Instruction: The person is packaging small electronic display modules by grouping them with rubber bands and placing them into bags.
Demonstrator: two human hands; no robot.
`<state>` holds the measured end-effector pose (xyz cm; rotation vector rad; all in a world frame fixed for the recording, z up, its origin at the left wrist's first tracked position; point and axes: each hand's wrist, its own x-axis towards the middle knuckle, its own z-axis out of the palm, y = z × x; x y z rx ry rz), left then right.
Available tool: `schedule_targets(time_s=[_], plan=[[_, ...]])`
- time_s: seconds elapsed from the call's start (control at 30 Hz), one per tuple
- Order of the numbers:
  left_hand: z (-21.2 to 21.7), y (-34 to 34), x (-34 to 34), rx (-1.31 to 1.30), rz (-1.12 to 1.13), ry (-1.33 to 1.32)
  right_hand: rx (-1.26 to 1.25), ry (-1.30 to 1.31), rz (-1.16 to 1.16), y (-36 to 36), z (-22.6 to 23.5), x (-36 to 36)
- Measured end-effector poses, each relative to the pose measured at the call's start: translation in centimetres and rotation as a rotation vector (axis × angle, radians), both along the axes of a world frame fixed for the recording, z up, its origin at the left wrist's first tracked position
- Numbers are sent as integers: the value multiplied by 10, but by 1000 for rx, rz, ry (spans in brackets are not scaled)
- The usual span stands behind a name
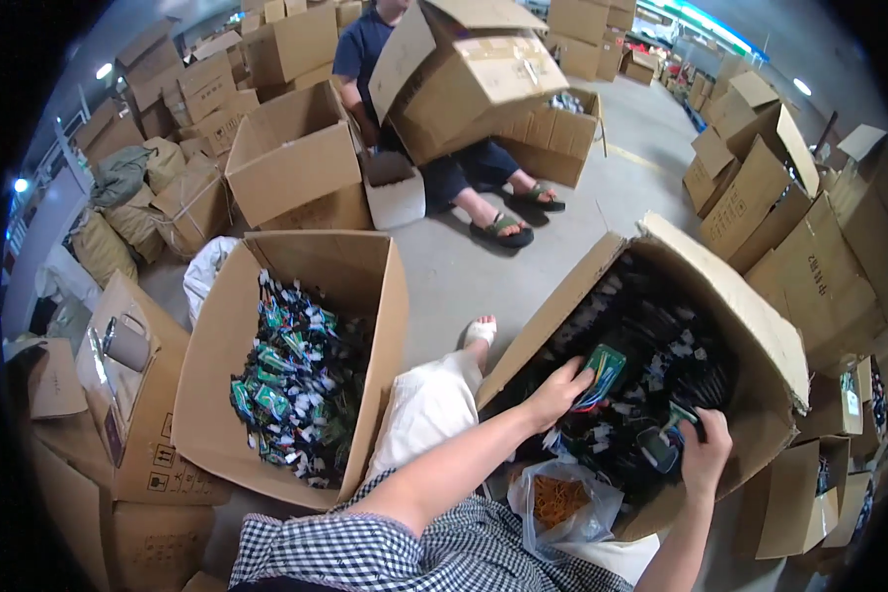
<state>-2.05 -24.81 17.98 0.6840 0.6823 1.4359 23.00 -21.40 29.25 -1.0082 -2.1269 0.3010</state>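
Note:
Inside the large carton (562, 306) at the right, my left hand (555, 397) grips a green circuit board (607, 363) with several coloured wires trailing off it. My right hand (707, 449) is closed on a circuit board (683, 414), seen almost edge-on, with dark cable near it. Below both hands lies a jumbled heap of black cables (651, 340) with white connectors. Against the near edge of this carton rests a clear plastic bag (602, 510) full of orange-brown rubber bands (559, 501).
To my left stands an open carton (205, 395) holding green circuit boards (271, 400) with wires. Across the floor, a seated person in sandals (503, 231) is behind a tilted carton (513, 74). Stacked cartons (750, 207) line both sides. A metal mug (126, 340) is at far left.

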Motion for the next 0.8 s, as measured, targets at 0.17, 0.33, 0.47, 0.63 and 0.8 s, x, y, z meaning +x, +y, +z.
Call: schedule_targets(time_s=[0.17,0.33,0.47,0.63,0.8], plan=[[94,-86,-6,-61,-122,-423,-456,810,198,-71,20,6],[113,-129,22,-96,-248,-377,-910,1231,401,-133,18,-75],[106,-169,33,-92,-245,-268,-847,1243,157,-181,5,-103],[90,-170,45,-204,-106,-5,-652,1236,-107,-192,-13,-123],[79,-149,24,-320,-188,-114,-858,1056,128,-149,-33,-106]])
